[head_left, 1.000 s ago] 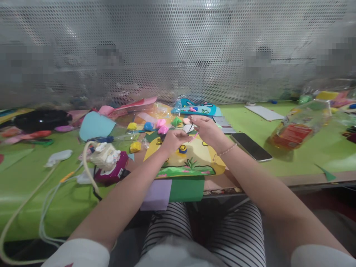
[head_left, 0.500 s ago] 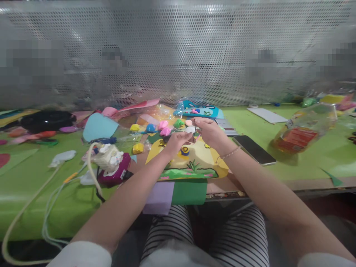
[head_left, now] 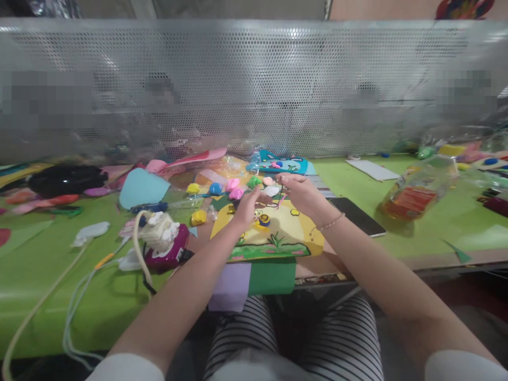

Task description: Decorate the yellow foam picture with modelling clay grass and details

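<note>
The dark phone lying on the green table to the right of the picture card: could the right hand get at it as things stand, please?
Probably yes. The phone lies flat on the green table just beside the right wrist, with nothing on top of it. But the right hand is pinching a thin dark strand, which it would likely have to free first.

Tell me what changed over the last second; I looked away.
Both hands, left hand and right hand, shifted slightly farther over the yellow picture board, still pinching a thin dark strand between them. The black phone and clay lumps stayed put.
</note>
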`<action>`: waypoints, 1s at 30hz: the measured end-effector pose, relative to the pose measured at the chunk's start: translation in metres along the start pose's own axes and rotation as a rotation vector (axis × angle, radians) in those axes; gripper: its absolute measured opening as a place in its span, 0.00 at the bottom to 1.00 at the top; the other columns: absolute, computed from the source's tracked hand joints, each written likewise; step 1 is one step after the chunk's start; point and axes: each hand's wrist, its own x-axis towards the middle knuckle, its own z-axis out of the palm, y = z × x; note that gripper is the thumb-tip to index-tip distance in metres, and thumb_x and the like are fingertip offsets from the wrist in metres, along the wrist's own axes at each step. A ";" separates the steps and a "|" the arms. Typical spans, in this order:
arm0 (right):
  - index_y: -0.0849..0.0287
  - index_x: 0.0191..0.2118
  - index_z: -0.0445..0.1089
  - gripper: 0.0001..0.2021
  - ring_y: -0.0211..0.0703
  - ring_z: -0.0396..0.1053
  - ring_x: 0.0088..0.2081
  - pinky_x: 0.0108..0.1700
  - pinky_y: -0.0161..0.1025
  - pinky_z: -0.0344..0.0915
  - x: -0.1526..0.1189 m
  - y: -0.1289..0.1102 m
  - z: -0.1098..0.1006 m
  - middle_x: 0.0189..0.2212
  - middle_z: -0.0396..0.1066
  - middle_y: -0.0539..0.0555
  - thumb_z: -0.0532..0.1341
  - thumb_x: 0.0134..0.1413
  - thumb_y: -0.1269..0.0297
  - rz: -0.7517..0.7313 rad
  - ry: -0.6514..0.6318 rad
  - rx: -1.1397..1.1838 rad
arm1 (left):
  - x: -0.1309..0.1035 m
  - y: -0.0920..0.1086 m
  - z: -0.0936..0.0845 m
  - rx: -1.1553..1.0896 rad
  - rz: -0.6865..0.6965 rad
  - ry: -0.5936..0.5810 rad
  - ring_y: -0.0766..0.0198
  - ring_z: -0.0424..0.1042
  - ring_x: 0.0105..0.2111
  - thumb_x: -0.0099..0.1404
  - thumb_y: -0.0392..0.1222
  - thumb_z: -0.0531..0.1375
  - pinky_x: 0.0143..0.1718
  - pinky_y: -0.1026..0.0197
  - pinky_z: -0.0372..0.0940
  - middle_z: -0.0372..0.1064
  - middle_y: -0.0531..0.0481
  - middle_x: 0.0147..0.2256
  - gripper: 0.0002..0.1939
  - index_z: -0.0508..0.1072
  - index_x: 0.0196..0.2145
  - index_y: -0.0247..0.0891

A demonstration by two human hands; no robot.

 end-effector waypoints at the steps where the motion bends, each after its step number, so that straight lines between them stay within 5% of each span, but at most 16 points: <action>1: 0.50 0.21 0.76 0.10 0.42 0.67 0.39 0.43 0.43 0.61 -0.003 -0.001 -0.002 0.31 0.74 0.49 0.74 0.30 0.54 -0.005 0.004 -0.006 | 0.001 -0.001 -0.001 0.016 0.005 0.022 0.58 0.74 0.35 0.59 0.70 0.48 0.37 0.58 0.66 0.75 0.43 0.31 0.32 0.72 0.24 0.37; 11: 0.48 0.22 0.78 0.09 0.42 0.66 0.40 0.46 0.44 0.61 -0.060 0.002 -0.014 0.34 0.73 0.50 0.74 0.33 0.54 0.011 0.000 -0.083 | 0.005 -0.008 -0.004 0.135 0.039 0.047 0.58 0.72 0.34 0.58 0.70 0.48 0.38 0.57 0.63 0.75 0.44 0.30 0.32 0.72 0.24 0.37; 30: 0.46 0.22 0.78 0.07 0.41 0.65 0.42 0.51 0.45 0.61 -0.059 0.025 -0.012 0.34 0.70 0.49 0.74 0.33 0.56 0.002 -0.214 -0.073 | 0.002 0.000 -0.003 0.193 0.060 -0.016 0.58 0.71 0.33 0.57 0.69 0.50 0.37 0.58 0.63 0.74 0.47 0.29 0.29 0.72 0.23 0.39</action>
